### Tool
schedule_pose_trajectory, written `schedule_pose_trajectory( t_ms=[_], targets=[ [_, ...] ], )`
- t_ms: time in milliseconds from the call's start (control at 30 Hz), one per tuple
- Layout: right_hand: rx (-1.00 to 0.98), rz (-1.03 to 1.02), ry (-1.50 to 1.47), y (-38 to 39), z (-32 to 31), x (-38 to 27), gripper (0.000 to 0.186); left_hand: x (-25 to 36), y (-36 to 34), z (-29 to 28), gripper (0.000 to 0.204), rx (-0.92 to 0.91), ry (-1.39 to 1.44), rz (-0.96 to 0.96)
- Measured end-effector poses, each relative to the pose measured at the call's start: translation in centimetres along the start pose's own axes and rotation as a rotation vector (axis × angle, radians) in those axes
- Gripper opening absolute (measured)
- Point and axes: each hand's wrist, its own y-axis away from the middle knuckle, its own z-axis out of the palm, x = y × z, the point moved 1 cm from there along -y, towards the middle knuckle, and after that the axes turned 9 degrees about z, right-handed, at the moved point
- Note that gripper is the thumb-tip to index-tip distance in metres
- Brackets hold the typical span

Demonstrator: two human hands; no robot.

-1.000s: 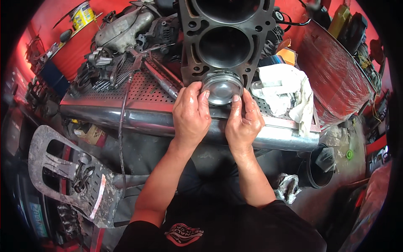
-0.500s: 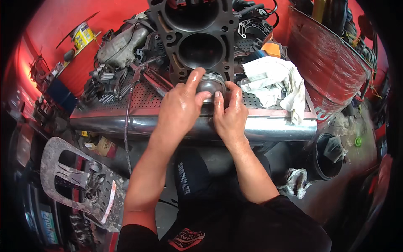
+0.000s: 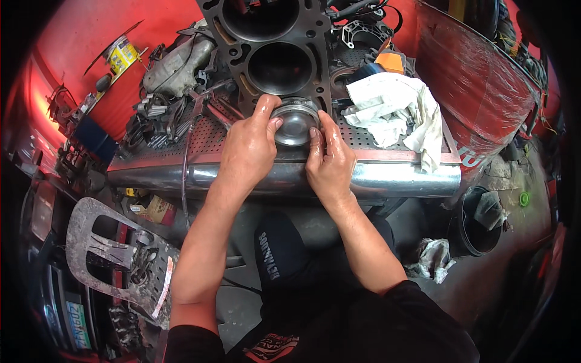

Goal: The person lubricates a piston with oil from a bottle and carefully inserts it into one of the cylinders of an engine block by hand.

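A metal piston (image 3: 296,128) with rings near its top sits at the nearest bore of the dark engine block (image 3: 230,45); whether its lower part is inside is hidden. My left hand (image 3: 249,140) grips its left side, index finger raised to the ringed upper edge and thumb on the front. My right hand (image 3: 330,158) holds the right side with thumb and fingers. Both hands look greasy. Right of them, a crumpled white cloth (image 3: 393,106) lies on the perforated metal bench (image 3: 363,138).
Metal engine parts (image 3: 163,121) and an aluminium housing (image 3: 178,69) crowd the bench's left and back. A grimy plastic chair (image 3: 97,248) stands lower left. A red drum (image 3: 460,97) is at right, a black bucket (image 3: 478,221) and crumpled rags (image 3: 431,260) below it.
The view has shifted, so block and bench appear further left. My hands remain on the piston; my left index finger has moved up over its upper rim since a second ago.
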Motion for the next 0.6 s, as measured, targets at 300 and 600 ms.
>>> schedule_pose_trajectory(
  t_ms=[300, 600],
  targets=[
    [-0.053, 0.113, 0.036, -0.2, 0.1, -0.6, 0.032, -0.9, 0.9, 1.6, 0.031, 0.216, 0.018, 0.005],
    [-0.083, 0.055, 0.162, -0.2, -1.4, 0.2, 0.037, -3.8, 4.1, 4.6, 0.114, 0.612, -0.195, -0.049]
  ],
)
